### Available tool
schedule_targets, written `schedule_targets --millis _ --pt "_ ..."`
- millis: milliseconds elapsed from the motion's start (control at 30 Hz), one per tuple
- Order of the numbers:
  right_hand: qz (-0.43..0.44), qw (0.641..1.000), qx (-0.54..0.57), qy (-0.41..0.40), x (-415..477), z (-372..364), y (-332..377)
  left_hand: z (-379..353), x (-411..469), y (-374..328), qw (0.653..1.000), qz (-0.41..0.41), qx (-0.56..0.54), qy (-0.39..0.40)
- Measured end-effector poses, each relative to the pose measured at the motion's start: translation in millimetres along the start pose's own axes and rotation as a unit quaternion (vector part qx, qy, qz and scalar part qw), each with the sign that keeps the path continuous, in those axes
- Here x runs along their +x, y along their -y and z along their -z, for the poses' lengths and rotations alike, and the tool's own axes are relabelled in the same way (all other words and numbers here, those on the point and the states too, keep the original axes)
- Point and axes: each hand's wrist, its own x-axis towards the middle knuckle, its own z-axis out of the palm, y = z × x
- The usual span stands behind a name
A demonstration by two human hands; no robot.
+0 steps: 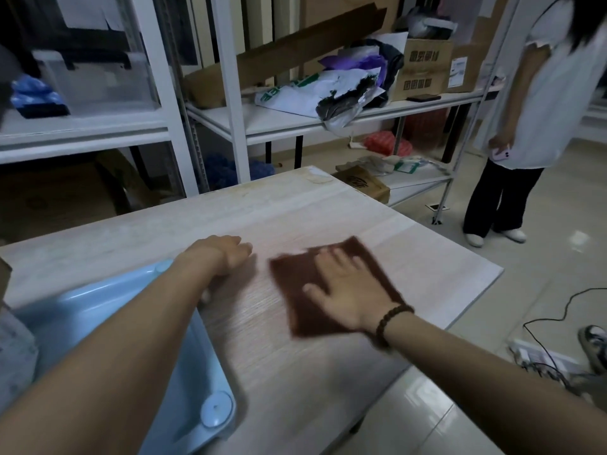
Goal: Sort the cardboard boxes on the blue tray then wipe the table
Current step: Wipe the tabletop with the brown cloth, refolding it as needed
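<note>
at the left the light blue plastic tray lies on the pale wood-grain desk, its contents out of view. the left hand rests beside it, fingers curled, holding nothing. further right the right hand presses flat, fingers spread, on the soft brown square cloth, which looks light, limp and likely to bunch; pressing near its middle seems best.
</note>
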Motion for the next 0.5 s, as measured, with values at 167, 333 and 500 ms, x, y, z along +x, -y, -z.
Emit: schedule_targets --millis 167,333,500 --pt "0.184 0.983 0.005 0.014 -18 1 -7 -1 0 2 1.000 0.004 -0.004 0.000" --pt "-0.134 0.991 0.002 -0.021 20 5 -12 1 2 10 0.999 0.010 -0.040 0.006" --pt "0.235 0.971 0.021 0.030 -28 -11 78 0 7 8 0.999 0.014 -0.042 -0.007"
